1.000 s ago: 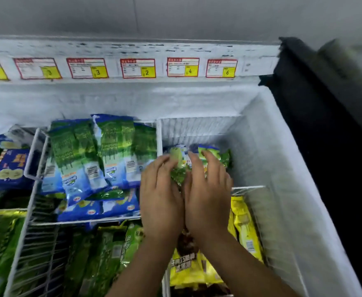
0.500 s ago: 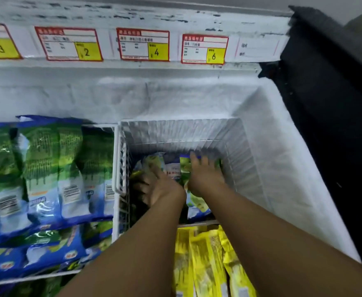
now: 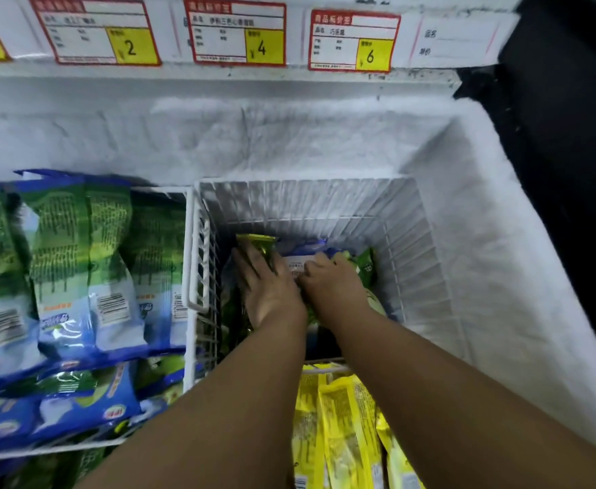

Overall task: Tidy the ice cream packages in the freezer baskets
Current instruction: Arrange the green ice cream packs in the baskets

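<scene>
Left hand (image 3: 268, 291) and right hand (image 3: 335, 282) down in the centre wire basket (image 3: 406, 241).
The left lies flat on green packages (image 3: 258, 242), fingers straight; the right bends over them, grip unclear.

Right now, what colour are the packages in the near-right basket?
Yellow. The packages show best in the head view.

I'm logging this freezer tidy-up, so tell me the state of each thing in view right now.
Left hand, fingers straight, pressing the green package.
Right hand, on the white-labelled package, grip unclear.
Wire basket, holds few packages, low down.
Blue-green packages, stacked overlapping, left of that basket.
Yellow packages, lying lengthwise side by side.
Freezer wall, frosted.
</scene>
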A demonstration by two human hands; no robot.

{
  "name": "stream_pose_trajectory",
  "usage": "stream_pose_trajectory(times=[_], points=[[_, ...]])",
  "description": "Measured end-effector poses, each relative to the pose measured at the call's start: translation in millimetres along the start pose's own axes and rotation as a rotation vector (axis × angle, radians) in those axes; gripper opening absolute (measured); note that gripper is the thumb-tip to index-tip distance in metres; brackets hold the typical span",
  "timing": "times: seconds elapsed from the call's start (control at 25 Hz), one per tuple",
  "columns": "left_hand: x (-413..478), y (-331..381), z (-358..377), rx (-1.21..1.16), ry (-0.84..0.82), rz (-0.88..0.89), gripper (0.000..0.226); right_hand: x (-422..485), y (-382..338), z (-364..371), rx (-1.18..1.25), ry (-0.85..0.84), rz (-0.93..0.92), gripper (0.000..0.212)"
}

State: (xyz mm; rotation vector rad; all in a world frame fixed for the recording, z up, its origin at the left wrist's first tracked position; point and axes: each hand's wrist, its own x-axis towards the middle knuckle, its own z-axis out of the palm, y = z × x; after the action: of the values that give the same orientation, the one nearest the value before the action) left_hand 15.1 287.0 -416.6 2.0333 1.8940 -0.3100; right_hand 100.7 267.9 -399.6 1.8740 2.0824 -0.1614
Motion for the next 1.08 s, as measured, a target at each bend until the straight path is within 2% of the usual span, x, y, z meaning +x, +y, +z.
stream_pose_trajectory(times=[0.04, 0.12, 0.2, 0.32, 0.48, 0.56, 0.68, 0.8, 0.88, 1.0, 1.08], points=[[-1, -2, -1, -0.027, -0.039, -0.04, 0.08, 0, 0, 5, -0.101, -0.066, 0.023, 0.03], [0, -5, -2, -0.078, -0.12, -0.108, 0.102, 0, 1, 4, -0.24, -0.074, 0.044, 0.033], [1, -6, -6, -0.139, -0.185, -0.146, 0.104, -2, 1, -1, -0.308, -0.036, 0.074, 0.033], [-4, -6, -14, -0.108, -0.222, -0.137, 0.095, -5, 3, -7, -0.21, 0.048, 0.174, 0.031], [-12, -5, -29, -0.2, -0.182, -0.089, 0.094, -9, 7, -2, 0.049, 0.323, 0.266, 0.033], [-16, -3, -41, -0.272, -0.13, -0.058, 0.094, -7, 6, -6, 0.197, 0.432, 0.296, 0.03], [-28, 5, -62, -0.423, -0.003, 0.008, 0.087, -9, 6, -21, 0.457, 0.569, 0.364, 0.007], [-53, 8, -84, -0.433, 0.151, 0.1, 0.079, -30, 0, -55, 0.846, 0.584, 0.48, 0.018], [-72, 4, -97, -0.434, 0.249, 0.169, 0.072, -47, -4, -75, 0.941, 0.656, 0.528, 0.026], [-95, -7, -126, -0.483, 0.482, 0.283, 0.062, -68, -19, -119, 1.045, 0.863, 0.544, 0.029], [-111, -23, -156, -0.511, 0.61, 0.305, 0.066, -83, -37, -159, 1.154, 1.016, 0.53, 0.027]])
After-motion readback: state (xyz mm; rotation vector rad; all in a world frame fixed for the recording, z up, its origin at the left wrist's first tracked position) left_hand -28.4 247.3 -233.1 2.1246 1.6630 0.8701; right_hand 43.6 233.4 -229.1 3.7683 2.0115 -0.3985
